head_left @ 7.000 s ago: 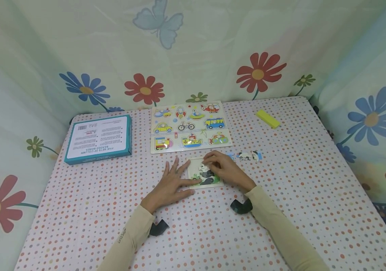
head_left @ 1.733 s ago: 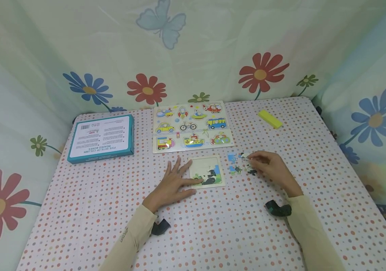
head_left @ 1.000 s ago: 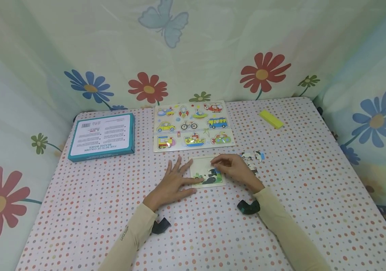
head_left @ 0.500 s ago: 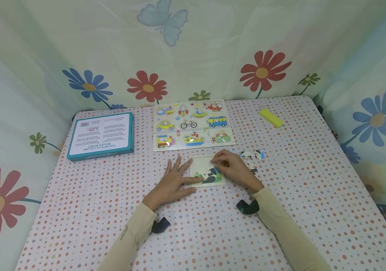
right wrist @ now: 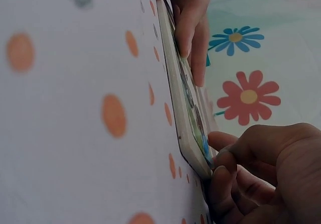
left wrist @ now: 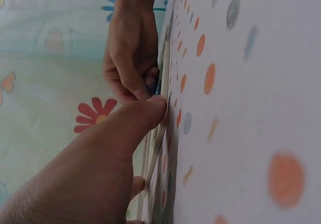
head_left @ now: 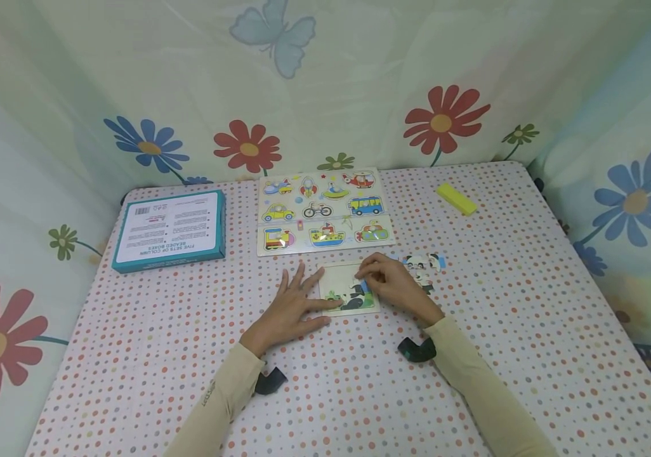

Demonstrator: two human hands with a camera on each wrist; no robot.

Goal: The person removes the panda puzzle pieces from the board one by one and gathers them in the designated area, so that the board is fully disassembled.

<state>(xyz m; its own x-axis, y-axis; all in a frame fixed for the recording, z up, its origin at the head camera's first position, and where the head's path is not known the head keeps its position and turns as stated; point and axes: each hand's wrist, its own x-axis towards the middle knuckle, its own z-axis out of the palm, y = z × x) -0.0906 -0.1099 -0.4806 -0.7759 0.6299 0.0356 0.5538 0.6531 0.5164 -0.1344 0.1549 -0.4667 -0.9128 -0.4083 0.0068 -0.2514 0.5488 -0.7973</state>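
Observation:
My left hand (head_left: 288, 311) lies with fingers spread at the left side of a small wooden puzzle tray (head_left: 337, 273), its index finger and thumb at the lower left. In the left wrist view the thumb (left wrist: 145, 111) rests at the tray's edge. My right hand (head_left: 391, 282) pinches a puzzle piece (right wrist: 206, 147) with blue on it at the tray's right side; the fingers hide most of it. Panda and green pieces (head_left: 354, 303) lie along the tray's bottom. Several loose panda pieces (head_left: 417, 262) lie right of the tray, partly behind my right hand.
Behind the tray lies a wooden vehicle puzzle board (head_left: 297, 222). A teal box (head_left: 168, 231) stands at the back left, a yellow block (head_left: 457, 199) at the back right. Dark curved bands (head_left: 417, 349) hang at both wrists. A dotted cloth (head_left: 325, 393) covers the table.
My right hand has come left from the loose pieces to the tray's right side with a piece, and makes small movements there. The left hand stays in place.

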